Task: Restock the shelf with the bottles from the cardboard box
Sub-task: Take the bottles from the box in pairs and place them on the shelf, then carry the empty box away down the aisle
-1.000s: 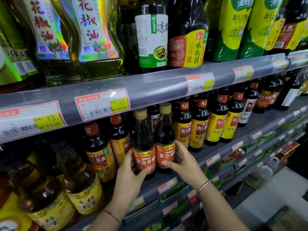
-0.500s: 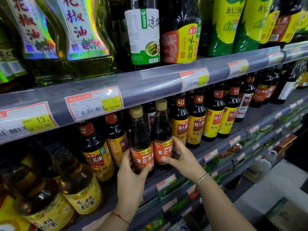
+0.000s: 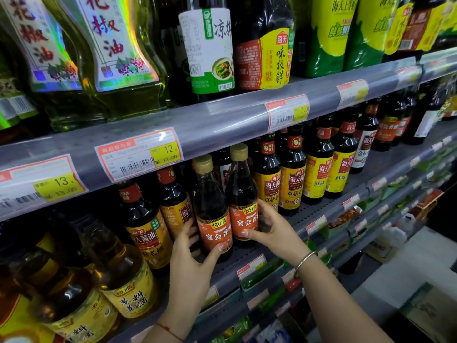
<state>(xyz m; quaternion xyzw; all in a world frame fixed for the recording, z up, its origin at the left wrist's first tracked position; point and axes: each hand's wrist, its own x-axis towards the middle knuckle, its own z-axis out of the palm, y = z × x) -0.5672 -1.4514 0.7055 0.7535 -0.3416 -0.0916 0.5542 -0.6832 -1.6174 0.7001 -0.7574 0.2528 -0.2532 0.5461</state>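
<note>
Two dark vinegar bottles with gold caps and orange labels stand side by side on the middle shelf (image 3: 319, 211). My left hand (image 3: 190, 263) wraps the base of the left vinegar bottle (image 3: 212, 214), thumb across its label. My right hand (image 3: 274, 231) grips the lower part of the right vinegar bottle (image 3: 243, 201) from its right side. Both bottles are upright, their bases on the shelf. The cardboard box is barely seen, if at all, at the lower right.
Soy sauce bottles (image 3: 291, 179) with yellow labels crowd the shelf to the right, and more soy sauce (image 3: 146, 226) stands to the left. Amber cooking wine bottles (image 3: 123, 283) fill the far left. The upper shelf rail (image 3: 222, 125) with price tags hangs just above the caps.
Both hands have stayed on the two vinegar bottles. The bottles sit slightly further back on the shelf, and my view has shifted a little to the right and closer.
</note>
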